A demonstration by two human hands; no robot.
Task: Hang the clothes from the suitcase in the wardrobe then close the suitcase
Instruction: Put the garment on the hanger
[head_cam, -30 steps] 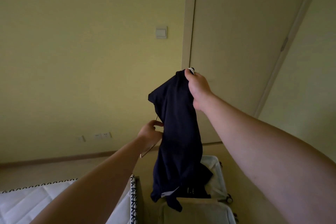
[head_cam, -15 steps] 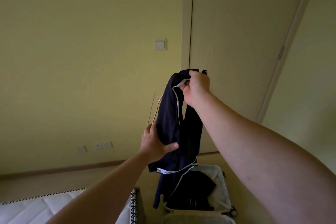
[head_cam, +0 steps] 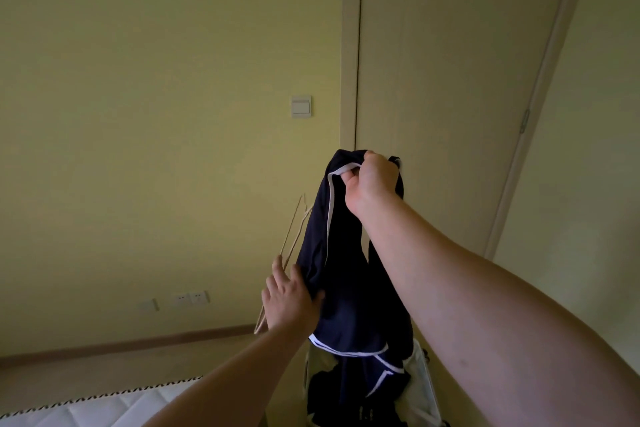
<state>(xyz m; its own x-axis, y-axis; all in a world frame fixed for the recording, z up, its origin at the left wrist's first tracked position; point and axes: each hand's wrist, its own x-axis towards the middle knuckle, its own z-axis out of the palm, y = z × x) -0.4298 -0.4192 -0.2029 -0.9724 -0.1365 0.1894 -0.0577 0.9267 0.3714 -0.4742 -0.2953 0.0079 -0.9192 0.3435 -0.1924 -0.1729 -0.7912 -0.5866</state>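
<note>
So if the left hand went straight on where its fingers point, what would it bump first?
Probably the thin pale wire hanger, which rises right past the fingertips of the left hand, beside the dark navy cloth garment with white trim. Depth is unclear, though.

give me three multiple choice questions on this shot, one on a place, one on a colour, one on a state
1. Where is the hanger relative to the dark garment?
A. to its left
B. to its right
C. above it

2. The garment's trim is
A. red
B. white
C. yellow

3. The suitcase is
A. zipped shut
B. open with dark clothes inside
C. open and empty

Answers:
1 A: the thin hanger shows left of the cloth, at the left hand.
2 B: a white edge runs down from the right hand, which grips the top.
3 B: dark fabric lies between its pale walls.
</note>
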